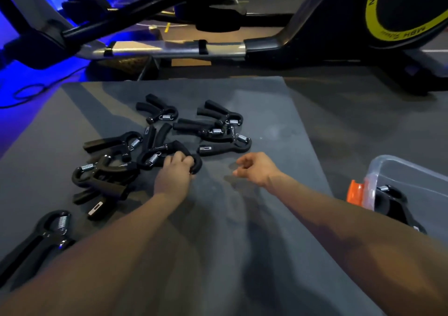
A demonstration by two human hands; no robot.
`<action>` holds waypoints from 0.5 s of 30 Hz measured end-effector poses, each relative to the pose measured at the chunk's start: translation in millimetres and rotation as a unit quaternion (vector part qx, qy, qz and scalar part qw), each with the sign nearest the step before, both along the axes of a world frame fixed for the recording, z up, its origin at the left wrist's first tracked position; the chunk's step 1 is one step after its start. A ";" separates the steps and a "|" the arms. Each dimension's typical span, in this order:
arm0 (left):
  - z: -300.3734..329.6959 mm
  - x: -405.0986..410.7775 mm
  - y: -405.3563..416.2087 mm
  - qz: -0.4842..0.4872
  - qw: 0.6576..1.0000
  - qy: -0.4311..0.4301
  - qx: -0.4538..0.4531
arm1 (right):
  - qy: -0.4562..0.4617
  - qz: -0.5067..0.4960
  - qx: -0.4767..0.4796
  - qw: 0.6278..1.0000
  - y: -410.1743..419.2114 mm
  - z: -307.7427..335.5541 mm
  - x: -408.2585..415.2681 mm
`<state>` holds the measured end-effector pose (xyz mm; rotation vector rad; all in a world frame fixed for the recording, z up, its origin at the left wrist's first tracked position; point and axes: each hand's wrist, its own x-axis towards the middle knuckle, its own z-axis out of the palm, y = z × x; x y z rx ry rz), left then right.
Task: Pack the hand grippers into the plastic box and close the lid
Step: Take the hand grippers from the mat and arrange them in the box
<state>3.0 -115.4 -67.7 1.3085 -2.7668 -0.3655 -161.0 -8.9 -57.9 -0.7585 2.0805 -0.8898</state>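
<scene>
Now left hand (175, 170) gripping hand gripper (167, 154), handles pointing away, right hand (257, 168) loosely curled, empty

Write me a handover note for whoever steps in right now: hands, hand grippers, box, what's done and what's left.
Left hand: grips one hand gripper at the near edge of the pile.
Right hand: holds nothing, fingers loosely curled above the grey mat.
Plastic box: at right, open, at least one packed gripper inside; orange latch on its near-left side. No lid in view.
Done: packing begun.
Left: the pile and a lone gripper near left; then close the lid.
</scene>
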 end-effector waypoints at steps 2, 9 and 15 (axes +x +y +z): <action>25.6 -7.1 5.3 -0.005 0.999 0.046 0.016 | 0.014 0.003 -0.004 1.000 9.2 10.7 -2.8; 106.5 -45.9 56.6 -0.041 0.990 0.123 0.050 | 0.051 0.015 -0.041 0.998 56.1 66.7 -15.3; 141.7 -99.3 121.8 -0.105 0.968 0.191 0.125 | 0.055 0.008 -0.071 0.996 122.5 102.8 -42.8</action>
